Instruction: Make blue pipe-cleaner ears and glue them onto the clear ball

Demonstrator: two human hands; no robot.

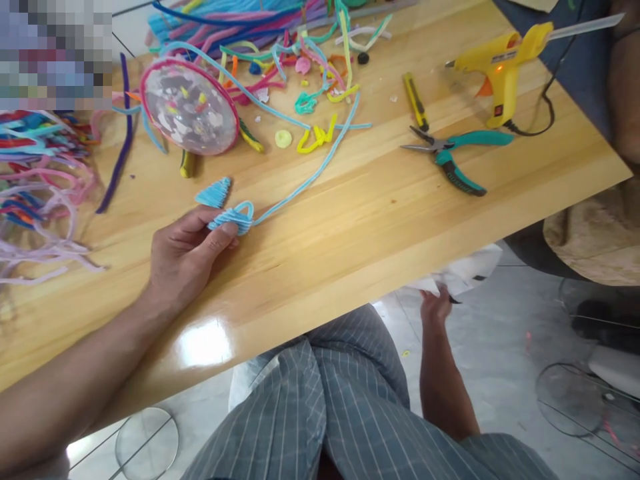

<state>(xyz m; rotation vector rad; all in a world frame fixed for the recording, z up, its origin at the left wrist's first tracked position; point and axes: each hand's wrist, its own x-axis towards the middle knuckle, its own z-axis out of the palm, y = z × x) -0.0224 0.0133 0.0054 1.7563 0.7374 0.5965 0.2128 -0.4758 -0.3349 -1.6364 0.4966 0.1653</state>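
A wooden table (380, 200) carries heaps of coloured pipe cleaners along its far edge, a clear pink-rimmed dome (189, 107), a yellow glue gun (500, 63) near the far right corner, and teal pliers (453, 150). The left hand (185, 257), its grip pinching a folded blue pipe-cleaner piece (234, 219) near the near edge, could snag the trailing strand and unravel the folds. Below the table, the right hand (436, 308) grips white paper (463, 273), which may tear.
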